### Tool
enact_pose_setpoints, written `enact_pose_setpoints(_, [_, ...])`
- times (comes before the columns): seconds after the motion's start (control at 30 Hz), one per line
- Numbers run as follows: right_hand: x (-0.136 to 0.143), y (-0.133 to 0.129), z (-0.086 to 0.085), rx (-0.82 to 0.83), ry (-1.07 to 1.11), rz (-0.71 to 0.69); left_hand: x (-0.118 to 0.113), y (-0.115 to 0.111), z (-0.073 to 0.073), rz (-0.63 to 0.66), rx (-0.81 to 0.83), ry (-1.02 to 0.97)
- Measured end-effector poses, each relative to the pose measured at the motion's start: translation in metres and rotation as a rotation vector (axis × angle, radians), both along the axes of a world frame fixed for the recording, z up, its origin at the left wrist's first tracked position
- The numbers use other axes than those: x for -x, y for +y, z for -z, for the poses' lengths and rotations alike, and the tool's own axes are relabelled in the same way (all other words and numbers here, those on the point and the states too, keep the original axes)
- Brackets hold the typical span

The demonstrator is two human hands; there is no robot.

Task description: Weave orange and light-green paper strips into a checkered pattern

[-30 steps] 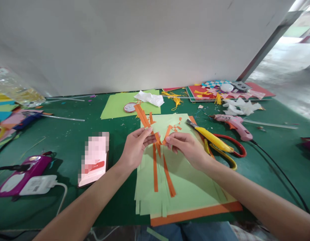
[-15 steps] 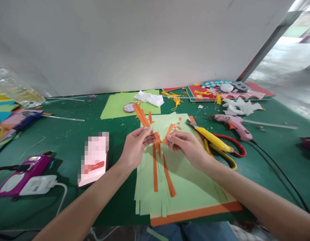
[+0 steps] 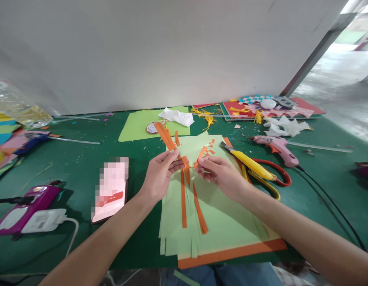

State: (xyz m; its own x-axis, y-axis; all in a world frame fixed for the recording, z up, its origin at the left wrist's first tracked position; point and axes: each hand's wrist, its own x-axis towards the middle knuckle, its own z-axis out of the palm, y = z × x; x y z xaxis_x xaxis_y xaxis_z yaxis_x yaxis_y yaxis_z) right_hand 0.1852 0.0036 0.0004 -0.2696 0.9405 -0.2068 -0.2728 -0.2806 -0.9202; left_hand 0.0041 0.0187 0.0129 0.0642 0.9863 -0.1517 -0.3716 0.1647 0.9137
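Observation:
My left hand (image 3: pixel 162 171) is closed on orange paper strips (image 3: pixel 166 137), pinched between thumb and fingers, with their ends sticking up past the thumb. My right hand (image 3: pixel 217 171) pinches an orange strip end (image 3: pixel 202 152), and a short curved length runs between the two hands. Both hands are over a stack of light green paper (image 3: pixel 219 210). Two more orange strips, a left one (image 3: pixel 184 202) and a right one (image 3: pixel 201 210), hang or lie below my left hand over green strips. Small orange paper bits lie just beyond my right hand.
Yellow scissors (image 3: pixel 268 172) and a yellow-handled cutter (image 3: pixel 249 163) lie right of the paper. Farther right is a pink glue gun (image 3: pixel 276 147) with its cord. A phone (image 3: pixel 110 190) and a purple power strip (image 3: pixel 29 210) are on the left. Crumpled tissue (image 3: pixel 178 116) sits at the back.
The upper ends of the orange strips in my left hand have tilted slightly left. The short length between my hands bends a little more. Both grips stay the same.

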Motion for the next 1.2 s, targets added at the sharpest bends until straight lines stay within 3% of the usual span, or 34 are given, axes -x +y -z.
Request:
enact_pose_setpoints(0.33, [0.0031,-0.0008,-0.0034,-0.172,-0.185,-0.023,-0.0012,-0.0023,0.0011,0.019,-0.034,0.097])
enact_pose_setpoints(0.8, [0.0023,-0.0001,-0.0037,-0.18,-0.227,-0.027,-0.0021,-0.0048,-0.0009,0.005,-0.049,0.193])
enact_pose_setpoints(1.2, [-0.0001,0.0004,-0.0045,-0.047,-0.1,-0.007,-0.0039,-0.0092,-0.0041,-0.016,-0.156,0.298])
